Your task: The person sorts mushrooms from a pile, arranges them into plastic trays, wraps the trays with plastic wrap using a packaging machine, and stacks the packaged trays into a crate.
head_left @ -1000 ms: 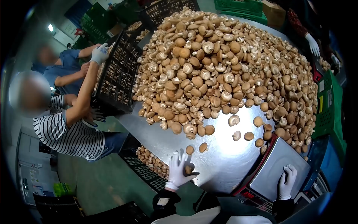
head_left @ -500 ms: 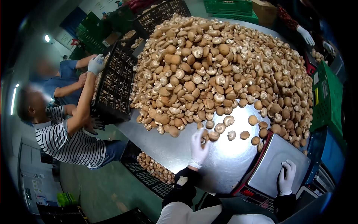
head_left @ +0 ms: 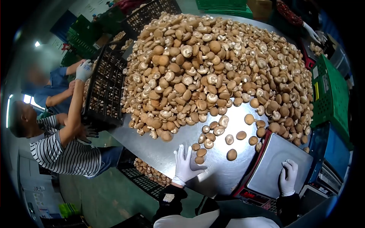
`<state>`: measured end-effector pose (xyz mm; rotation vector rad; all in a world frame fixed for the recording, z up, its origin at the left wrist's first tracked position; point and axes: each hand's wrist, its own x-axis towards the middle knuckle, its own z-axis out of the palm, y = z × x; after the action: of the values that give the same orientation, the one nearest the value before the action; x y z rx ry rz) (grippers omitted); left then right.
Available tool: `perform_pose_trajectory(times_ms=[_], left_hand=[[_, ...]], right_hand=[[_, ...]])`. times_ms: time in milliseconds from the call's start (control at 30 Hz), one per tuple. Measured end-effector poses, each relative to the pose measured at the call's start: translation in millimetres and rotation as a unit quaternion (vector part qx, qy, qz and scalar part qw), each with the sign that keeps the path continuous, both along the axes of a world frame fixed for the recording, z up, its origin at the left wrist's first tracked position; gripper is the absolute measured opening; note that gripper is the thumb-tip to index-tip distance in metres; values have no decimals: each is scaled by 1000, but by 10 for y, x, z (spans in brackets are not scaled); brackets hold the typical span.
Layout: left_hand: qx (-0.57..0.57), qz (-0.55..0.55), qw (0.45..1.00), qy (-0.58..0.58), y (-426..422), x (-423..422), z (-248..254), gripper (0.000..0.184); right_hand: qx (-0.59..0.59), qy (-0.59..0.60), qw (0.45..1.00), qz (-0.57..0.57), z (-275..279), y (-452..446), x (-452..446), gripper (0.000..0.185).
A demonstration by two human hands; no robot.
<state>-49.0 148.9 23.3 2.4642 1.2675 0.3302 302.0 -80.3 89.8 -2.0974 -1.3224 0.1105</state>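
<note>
My left hand [head_left: 184,165], in a white glove, is spread with nothing in it over the near edge of the steel table [head_left: 152,151]. Just beyond its fingertips lie several loose mushrooms [head_left: 201,152]. My right hand [head_left: 288,177], also gloved, rests on the plate of the red-framed scale [head_left: 266,167]; its fingers are curled, and whether they hold anything is hidden. A large heap of brown mushrooms [head_left: 213,72] covers the far part of the table.
Two people [head_left: 68,140] at the left hold a black crate [head_left: 108,85] of mushrooms. Another black crate [head_left: 146,182] stands below the table edge. Green crates [head_left: 329,98] are at the right. A co-worker's gloved hand [head_left: 311,32] shows at top right.
My left hand reached in to the loose mushrooms near the heap, then drew back and opened. Several mushrooms now lie closer to the near edge. My right hand stays on the scale.
</note>
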Motion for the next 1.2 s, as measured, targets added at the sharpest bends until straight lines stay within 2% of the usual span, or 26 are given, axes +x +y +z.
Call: perform_pose_trajectory(times_ms=[67,133,267,400,533,733,867,933,1000,1100,1200], left_hand=[[-18,-10,999,33,15,36,-46,125],[-24,-1,1000,14,104,112,-130,123],[-18,-56,997,-45,391,425,-187,117],[-58,-116,982,-140,579,926,-183,112],[-40,-93,984,-148,507,1444,-214,106],[-86,-161,950,-255,350,1668,-71,99],[6,-126,969,-213,190,1405,15,104],[24,-103,980,-169,123,1222,-22,117],[6,-41,995,-94,49,1100,-132,127],[1,-38,999,-18,46,1115,-230,132],[5,-38,997,-63,146,1347,-237,133]], right_hand=[[-4,-2,1000,0,5,5,3,26],[-10,-8,1000,-1,8,-2,7,26],[-4,-5,1000,-2,-12,-6,18,25],[-5,-9,1000,-6,1,-8,14,25],[-5,-8,1000,-9,26,17,5,25],[-3,-9,1000,-2,39,32,4,26],[3,-15,1000,-3,45,40,2,25],[5,-21,1000,-5,11,22,16,24],[-16,-17,1000,-10,57,29,4,24],[-17,-2,1000,-4,50,29,8,24],[-18,-8,1000,-5,46,25,8,24]])
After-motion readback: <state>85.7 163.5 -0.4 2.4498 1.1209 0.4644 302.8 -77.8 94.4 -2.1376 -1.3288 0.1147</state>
